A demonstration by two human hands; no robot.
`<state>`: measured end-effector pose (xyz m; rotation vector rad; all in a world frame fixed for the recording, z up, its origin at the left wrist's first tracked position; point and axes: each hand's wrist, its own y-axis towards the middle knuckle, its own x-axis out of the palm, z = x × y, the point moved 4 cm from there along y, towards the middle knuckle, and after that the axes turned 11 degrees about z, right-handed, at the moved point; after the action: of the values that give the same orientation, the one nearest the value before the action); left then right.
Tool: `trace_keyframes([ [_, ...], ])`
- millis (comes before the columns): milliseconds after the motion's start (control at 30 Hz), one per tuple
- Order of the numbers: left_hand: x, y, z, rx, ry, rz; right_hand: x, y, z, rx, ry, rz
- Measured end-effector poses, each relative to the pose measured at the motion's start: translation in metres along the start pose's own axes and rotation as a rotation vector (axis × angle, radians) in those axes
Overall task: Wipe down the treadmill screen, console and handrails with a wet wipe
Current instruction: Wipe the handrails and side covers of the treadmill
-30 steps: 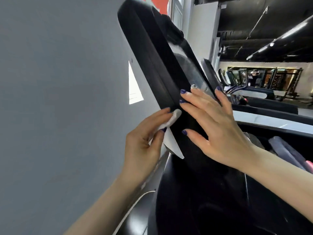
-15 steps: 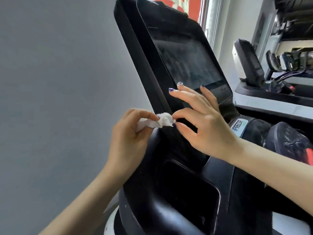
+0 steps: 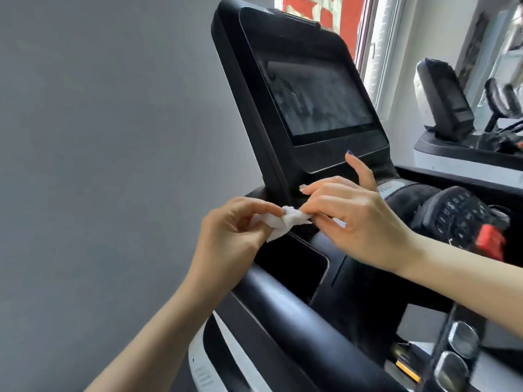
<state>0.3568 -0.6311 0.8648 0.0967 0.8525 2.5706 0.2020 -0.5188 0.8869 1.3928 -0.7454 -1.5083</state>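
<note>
From the head camera, both hands are meeting just below the tilted treadmill screen [image 3: 317, 100], over the black console [image 3: 334, 267]. The left hand [image 3: 229, 236] is pinching a crumpled white wet wipe [image 3: 285, 222] between thumb and curled fingers, and the right hand [image 3: 359, 219] is pinching its other end, little finger lifting toward the screen's lower frame. The near handrail [image 3: 297, 315] is crossing beneath them.

The black treadmill console [image 3: 334, 267] carries a tilted screen [image 3: 317, 97] at its far edge, a recessed tray [image 3: 291, 264] at its left, and a keypad [image 3: 455, 216] toward its right.
</note>
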Motion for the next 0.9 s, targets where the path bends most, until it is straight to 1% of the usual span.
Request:
trace_keyframes([
  [167,0.029,-0.065,0.032,-0.196,-0.068,-0.101,-0.063,-0.039,-0.019,-0.093,-0.077,-0.057],
  [233,0.044,-0.086,0.047,-0.254,-0.085,-0.103,-0.087,-0.054,-0.024,-0.104,-0.113,-0.084],
  [333,0.06,-0.111,0.067,-0.273,-0.099,-0.063,-0.123,-0.072,-0.031,-0.11,-0.116,-0.129],
  [400,0.072,-0.124,0.078,-0.267,-0.069,-0.038,-0.146,-0.077,-0.034,-0.058,-0.071,-0.161],
  [567,0.096,-0.165,0.105,-0.222,0.048,0.029,-0.188,-0.1,-0.029,0.206,0.075,-0.237],
  [633,0.11,-0.186,0.115,-0.226,0.07,0.03,-0.202,-0.114,-0.028,0.249,0.1,-0.285],
  [767,0.143,-0.241,0.139,-0.227,0.083,0.06,-0.236,-0.151,-0.035,0.341,0.195,-0.459],
  [900,0.17,-0.293,0.166,-0.217,0.104,0.067,-0.286,-0.177,-0.046,0.437,0.264,-0.514],
])
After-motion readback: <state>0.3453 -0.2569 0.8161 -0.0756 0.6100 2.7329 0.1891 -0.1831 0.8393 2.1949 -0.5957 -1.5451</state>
